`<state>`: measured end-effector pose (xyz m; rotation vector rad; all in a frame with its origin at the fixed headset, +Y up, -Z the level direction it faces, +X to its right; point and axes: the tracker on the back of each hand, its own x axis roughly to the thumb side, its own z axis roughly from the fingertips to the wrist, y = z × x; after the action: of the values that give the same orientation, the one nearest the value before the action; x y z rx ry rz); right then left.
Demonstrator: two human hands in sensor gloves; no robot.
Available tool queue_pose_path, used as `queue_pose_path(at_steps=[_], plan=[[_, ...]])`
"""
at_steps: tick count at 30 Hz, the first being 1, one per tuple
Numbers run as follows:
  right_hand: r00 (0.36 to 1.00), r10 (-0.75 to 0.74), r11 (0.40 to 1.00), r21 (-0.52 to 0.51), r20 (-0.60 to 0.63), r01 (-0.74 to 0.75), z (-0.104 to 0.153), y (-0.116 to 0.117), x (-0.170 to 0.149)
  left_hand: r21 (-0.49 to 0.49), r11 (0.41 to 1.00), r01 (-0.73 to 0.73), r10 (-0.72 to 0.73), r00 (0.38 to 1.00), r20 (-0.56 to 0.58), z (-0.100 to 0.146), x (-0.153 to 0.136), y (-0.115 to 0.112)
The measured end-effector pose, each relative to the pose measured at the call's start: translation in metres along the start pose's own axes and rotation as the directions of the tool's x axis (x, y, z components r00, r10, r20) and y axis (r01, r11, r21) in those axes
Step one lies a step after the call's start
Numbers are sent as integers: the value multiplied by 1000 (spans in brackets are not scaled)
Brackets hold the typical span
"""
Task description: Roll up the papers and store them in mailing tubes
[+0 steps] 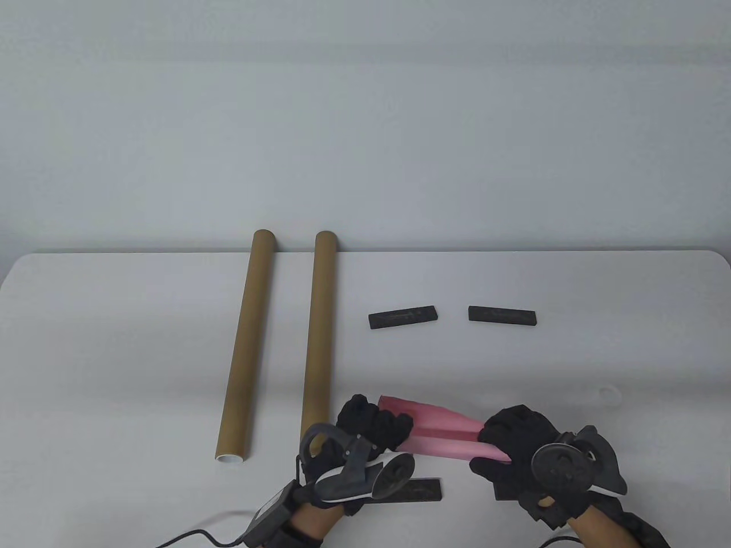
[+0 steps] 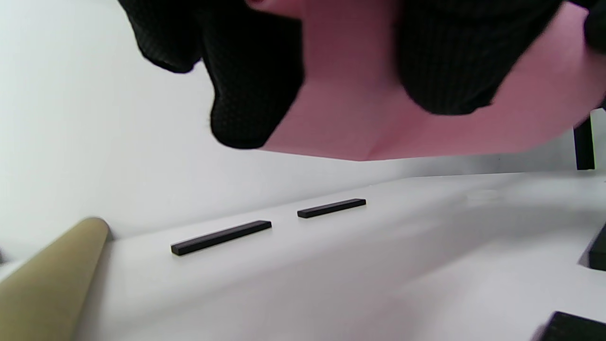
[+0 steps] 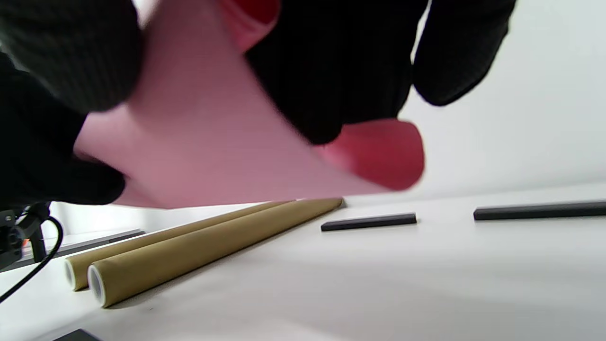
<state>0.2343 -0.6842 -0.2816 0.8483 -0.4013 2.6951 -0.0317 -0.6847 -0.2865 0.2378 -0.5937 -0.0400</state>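
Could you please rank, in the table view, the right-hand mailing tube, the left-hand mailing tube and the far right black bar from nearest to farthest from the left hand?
1. Right-hand mailing tube: its near end lies beside the left hand.
2. Left-hand mailing tube: farther left on the table.
3. Far right black bar: across the table, to the right and back.

Pink paper roll (image 1: 442, 429) between both hands
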Motion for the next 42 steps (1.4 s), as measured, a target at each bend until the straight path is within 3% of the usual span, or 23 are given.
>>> queue_pose_path(at_steps=[5,14,21,28,36,42], plan=[[993,109,993,-56,52,-106,2,-5,9,-10,999,-42,42,999,-17,0,-4,0],[998,-52,999,9,23,52,1,-2,1,58,997,46,-47,999,16,2,3,5],[998,44,998,-39,53,-42,3,-4,6,2,1000,-25,25,1000,-6,0,-4,2],[997,-73,997,-18,27,73,2,-3,0,64,997,38,-39,999,4,3,2,6],[998,11,999,-36,62,-9,4,-5,5,8,1000,-26,26,1000,-1,-1,-2,2],[997,-77,997,-21,31,78,2,-4,0,40,999,28,-28,999,17,1,2,4]])
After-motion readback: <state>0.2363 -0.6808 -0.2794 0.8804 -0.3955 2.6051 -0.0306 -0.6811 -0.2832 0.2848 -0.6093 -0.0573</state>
